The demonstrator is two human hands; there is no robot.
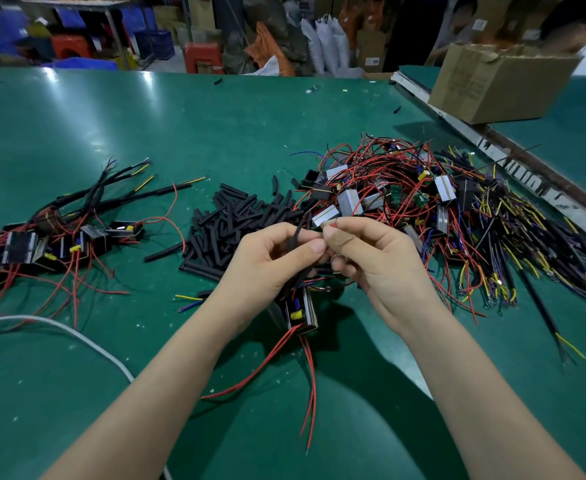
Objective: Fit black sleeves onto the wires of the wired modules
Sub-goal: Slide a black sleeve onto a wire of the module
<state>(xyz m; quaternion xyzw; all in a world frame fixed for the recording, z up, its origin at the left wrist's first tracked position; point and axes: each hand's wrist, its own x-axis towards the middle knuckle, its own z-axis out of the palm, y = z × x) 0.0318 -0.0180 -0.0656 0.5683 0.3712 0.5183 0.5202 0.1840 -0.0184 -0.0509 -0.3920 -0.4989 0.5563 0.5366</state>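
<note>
Sleeve: your left hand (270, 258) pinches the black sleeve (298, 233), long axis near upright.
Wire: your right hand (374, 261) pinches the red wire (333, 224).
Around: loose sleeves (229, 220) behind.

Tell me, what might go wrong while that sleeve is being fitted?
The left hand pinches a black sleeve while the right hand feeds red wire ends; they could splay and miss. The module dangles by its wires, so it may tug loose.
</note>
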